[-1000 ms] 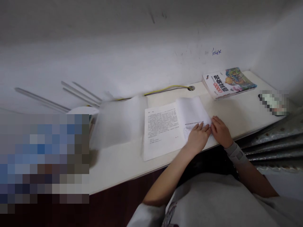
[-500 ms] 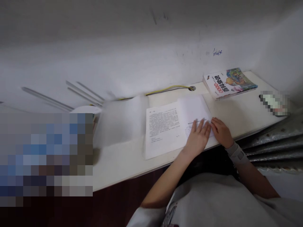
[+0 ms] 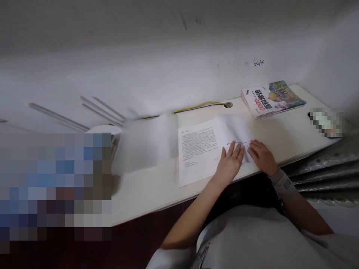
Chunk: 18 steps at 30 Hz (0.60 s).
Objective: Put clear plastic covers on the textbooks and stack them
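Printed paper sheets (image 3: 198, 153) lie spread on the white desk, dense text on the left one. The right-hand page (image 3: 234, 129) is mostly blank at the top, and it buckles upward between my hands. My left hand (image 3: 230, 162) presses on the lower part of that page with its fingers stretched out and lying flat. At the page's right edge is my right hand (image 3: 263, 157), a grey band on its wrist. Its fingers are bent and closed at the paper's edge; the fingertips are partly hidden.
Thick books (image 3: 272, 99) are stacked at the back right, near a blurred-out phone-like object (image 3: 325, 123). Translucent sheets (image 3: 148, 144) lie to the left. A yellow cable (image 3: 202, 103) runs along the wall to a desk hole. The desk's front edge (image 3: 157, 210) is close to me.
The right-hand page has gone from fairly flat to buckled. My left hand has slid slightly left, and the sheets have shifted a little right in view. My right hand stays at the edge.
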Each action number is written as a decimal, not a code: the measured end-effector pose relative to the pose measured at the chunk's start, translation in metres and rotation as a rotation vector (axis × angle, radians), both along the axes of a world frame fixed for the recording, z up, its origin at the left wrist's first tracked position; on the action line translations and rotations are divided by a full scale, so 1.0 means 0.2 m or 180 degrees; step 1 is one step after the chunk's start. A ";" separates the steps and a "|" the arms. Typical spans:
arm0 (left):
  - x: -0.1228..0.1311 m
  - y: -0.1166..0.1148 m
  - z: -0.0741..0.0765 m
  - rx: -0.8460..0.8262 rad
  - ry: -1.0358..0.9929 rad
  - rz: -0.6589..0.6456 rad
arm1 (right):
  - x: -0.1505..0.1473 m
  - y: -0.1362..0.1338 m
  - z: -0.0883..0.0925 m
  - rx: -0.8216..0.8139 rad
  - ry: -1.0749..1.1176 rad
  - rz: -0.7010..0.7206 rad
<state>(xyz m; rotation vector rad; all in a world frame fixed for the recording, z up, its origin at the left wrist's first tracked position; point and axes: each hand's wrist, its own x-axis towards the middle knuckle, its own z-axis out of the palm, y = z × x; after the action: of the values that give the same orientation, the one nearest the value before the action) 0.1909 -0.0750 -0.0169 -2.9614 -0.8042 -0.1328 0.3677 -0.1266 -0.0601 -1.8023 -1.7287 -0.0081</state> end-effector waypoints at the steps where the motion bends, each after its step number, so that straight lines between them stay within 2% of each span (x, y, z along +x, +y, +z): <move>1: 0.01 0.00 0.00 -0.0030 0.0029 -0.0017 | 0.00 0.00 0.00 0.0004 -0.0033 -0.0017; 4: 0.00 0.00 0.02 -0.0261 -0.0024 -0.0140 | -0.02 -0.02 0.02 0.0000 -0.0207 -0.0070; 7: -0.11 0.03 0.02 -0.0600 -0.0465 -0.0256 | -0.03 -0.04 0.03 -0.0107 -0.0499 0.0050; 9: -0.24 0.08 0.00 -0.0609 -0.0920 0.0195 | -0.03 -0.05 0.03 -0.0191 -0.0675 0.0139; 12: -0.49 0.16 -0.08 -0.0324 -0.1563 0.1483 | -0.03 -0.06 0.02 -0.0185 -0.0859 0.0135; 13: -0.56 0.18 -0.11 -0.0296 -0.1709 0.1793 | -0.03 -0.06 0.02 -0.0163 -0.0908 0.0126; 15: -0.67 0.20 -0.16 -0.0398 -0.1906 0.2138 | -0.04 -0.05 0.03 -0.0121 -0.0972 0.0117; 18: -0.74 0.20 -0.20 -0.0673 -0.2083 0.2320 | -0.07 -0.03 0.06 -0.0054 -0.0967 0.0226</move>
<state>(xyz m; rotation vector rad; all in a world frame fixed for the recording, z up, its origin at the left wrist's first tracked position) 0.0421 -0.0354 -0.0560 -2.5593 -2.0009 -1.0372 0.3543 -0.1324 -0.0473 -1.8240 -2.0065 -0.2501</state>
